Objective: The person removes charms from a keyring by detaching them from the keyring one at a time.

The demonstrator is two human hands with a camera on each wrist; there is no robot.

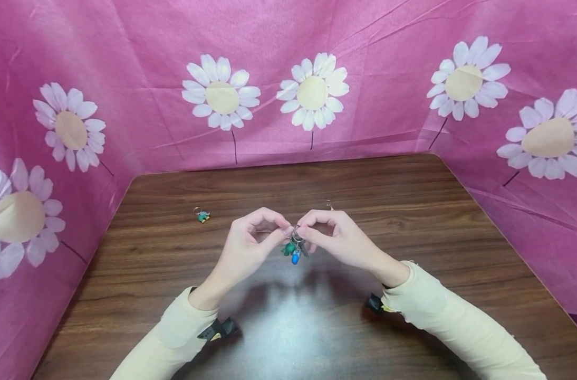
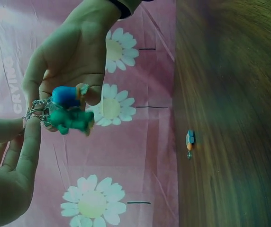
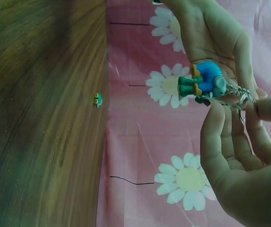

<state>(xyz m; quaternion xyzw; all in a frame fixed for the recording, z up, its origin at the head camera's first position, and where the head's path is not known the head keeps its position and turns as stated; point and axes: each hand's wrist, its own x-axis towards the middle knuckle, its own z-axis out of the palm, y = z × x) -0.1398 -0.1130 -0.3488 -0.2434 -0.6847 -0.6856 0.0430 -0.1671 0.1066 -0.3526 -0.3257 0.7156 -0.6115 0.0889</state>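
A metal key ring (image 1: 296,232) hangs between both hands above the middle of the table. My left hand (image 1: 252,240) pinches it from the left with thumb and forefinger. From the other side my right hand (image 1: 343,237) pinches it between thumb and fingers. Below the ring dangle a green figure charm (image 1: 289,248), a blue figure charm (image 1: 295,257) and a grey key (image 1: 305,249). Short chains (image 3: 237,90) join charms to ring in the right wrist view. The fingertips partly cover the ring, so its exact opening cannot be made out.
A small green figure keychain (image 1: 203,216) lies on the brown wooden table (image 1: 165,264) at the back left. Behind my right hand lies another keychain (image 2: 190,139), blue and orange, mostly hidden in the head view. Pink flowered cloth (image 1: 269,142) walls the table's back and sides.
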